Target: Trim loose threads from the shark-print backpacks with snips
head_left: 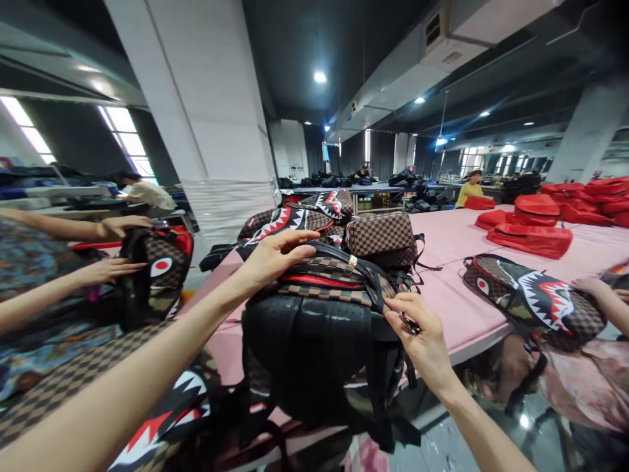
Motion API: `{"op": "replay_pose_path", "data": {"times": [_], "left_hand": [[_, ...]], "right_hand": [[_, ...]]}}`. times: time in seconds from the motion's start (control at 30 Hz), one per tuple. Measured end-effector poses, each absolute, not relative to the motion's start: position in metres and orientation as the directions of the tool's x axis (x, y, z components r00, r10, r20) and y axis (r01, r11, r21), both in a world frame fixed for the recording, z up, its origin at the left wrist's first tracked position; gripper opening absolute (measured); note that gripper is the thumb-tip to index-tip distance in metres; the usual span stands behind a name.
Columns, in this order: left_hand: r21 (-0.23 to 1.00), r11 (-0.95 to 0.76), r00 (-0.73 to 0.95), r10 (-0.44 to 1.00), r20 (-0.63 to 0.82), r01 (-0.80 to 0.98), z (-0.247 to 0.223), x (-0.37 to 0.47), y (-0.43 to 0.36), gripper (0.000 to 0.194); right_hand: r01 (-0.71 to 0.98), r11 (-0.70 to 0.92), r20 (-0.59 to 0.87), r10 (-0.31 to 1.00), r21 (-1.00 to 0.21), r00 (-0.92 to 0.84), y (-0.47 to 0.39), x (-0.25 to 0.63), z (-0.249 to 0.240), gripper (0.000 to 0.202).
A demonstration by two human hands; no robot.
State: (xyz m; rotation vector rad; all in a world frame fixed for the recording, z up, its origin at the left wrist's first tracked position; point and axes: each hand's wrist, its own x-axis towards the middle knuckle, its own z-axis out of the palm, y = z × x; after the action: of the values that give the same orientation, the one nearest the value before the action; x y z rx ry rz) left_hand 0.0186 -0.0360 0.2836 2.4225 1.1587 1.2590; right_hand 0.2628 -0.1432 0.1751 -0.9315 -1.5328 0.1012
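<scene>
A backpack with a black padded back, black straps and a brown checkered top stands upright in front of me. A red-lined zipper opening runs across its top. My left hand rests over the top left edge, fingers stretched forward and thumb apart. At the top right corner, my right hand pinches the backpack's edge by the black strap. A small dark, shiny item shows among the right fingers; its kind cannot be made out. Right behind stands a smaller checkered bag.
Shark-mouth backpacks lie behind on the pink table. Red bags are piled at the far right. Co-workers' hands hold a bag at left and a backpack at right. Another checkered bag lies under my left forearm.
</scene>
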Motion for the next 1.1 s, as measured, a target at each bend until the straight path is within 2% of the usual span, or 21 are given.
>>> {"op": "replay_pose_path", "data": {"times": [0.07,0.13,0.2,0.27,0.4,0.47,0.57,0.67,0.73,0.8,0.93,1.0,1.1], "left_hand": [[0.265,-0.741,0.245,0.501,0.830,0.617,0.273,0.017,-0.060,0.027],[0.005,-0.777,0.320,0.266,0.909,0.630,0.257,0.018,-0.087,0.017],[-0.219,-0.779,0.501,0.137,0.855,0.587,0.240,0.021,-0.109,0.015],[-0.324,-0.750,0.600,0.120,0.791,0.577,0.227,0.026,-0.119,0.021],[-0.319,-0.695,0.599,0.198,0.776,0.644,0.222,0.036,-0.115,0.037],[-0.314,-0.688,0.593,0.209,0.778,0.654,0.224,0.039,-0.112,0.039],[-0.295,-0.697,0.585,0.218,0.781,0.654,0.225,0.040,-0.110,0.035],[-0.272,-0.703,0.574,0.232,0.786,0.657,0.222,0.038,-0.111,0.031],[-0.247,-0.725,0.585,0.255,0.770,0.643,0.219,0.036,-0.113,0.032],[-0.207,-0.755,0.602,0.293,0.743,0.622,0.217,0.036,-0.116,0.033],[-0.102,-0.814,0.639,0.364,0.678,0.572,0.216,0.037,-0.120,0.028],[-0.080,-0.830,0.668,0.384,0.637,0.553,0.219,0.036,-0.120,0.027],[-0.072,-0.804,0.691,0.458,0.559,0.590,0.229,0.031,-0.116,0.033]], "right_hand": [[0.504,0.669,0.806,0.584,-0.546,0.098,-0.143,0.262,0.177,0.015],[0.521,0.670,0.813,0.576,-0.529,0.085,-0.144,0.262,0.177,0.014],[0.537,0.672,0.821,0.567,-0.509,0.069,-0.146,0.262,0.176,0.015],[0.550,0.669,0.822,0.567,-0.499,0.057,-0.147,0.263,0.177,0.016],[0.579,0.654,0.816,0.578,-0.488,0.035,-0.143,0.261,0.197,0.010],[0.620,0.656,0.838,0.546,-0.431,0.005,-0.136,0.254,0.216,0.009],[0.698,0.634,0.820,0.560,-0.332,-0.118,-0.119,0.238,0.241,0.035],[0.717,0.608,0.707,0.668,-0.341,-0.231,-0.101,0.226,0.253,0.037],[0.709,0.602,0.695,0.685,-0.367,-0.221,-0.093,0.224,0.253,0.033],[0.732,0.590,0.747,0.643,-0.342,-0.169,-0.090,0.226,0.250,0.034],[0.833,0.510,0.815,0.563,-0.213,-0.136,-0.089,0.230,0.244,0.056],[0.837,0.502,0.813,0.568,-0.216,-0.131,-0.088,0.232,0.244,0.057],[0.747,0.587,0.786,0.601,-0.313,-0.143,-0.089,0.232,0.246,0.041]]}}
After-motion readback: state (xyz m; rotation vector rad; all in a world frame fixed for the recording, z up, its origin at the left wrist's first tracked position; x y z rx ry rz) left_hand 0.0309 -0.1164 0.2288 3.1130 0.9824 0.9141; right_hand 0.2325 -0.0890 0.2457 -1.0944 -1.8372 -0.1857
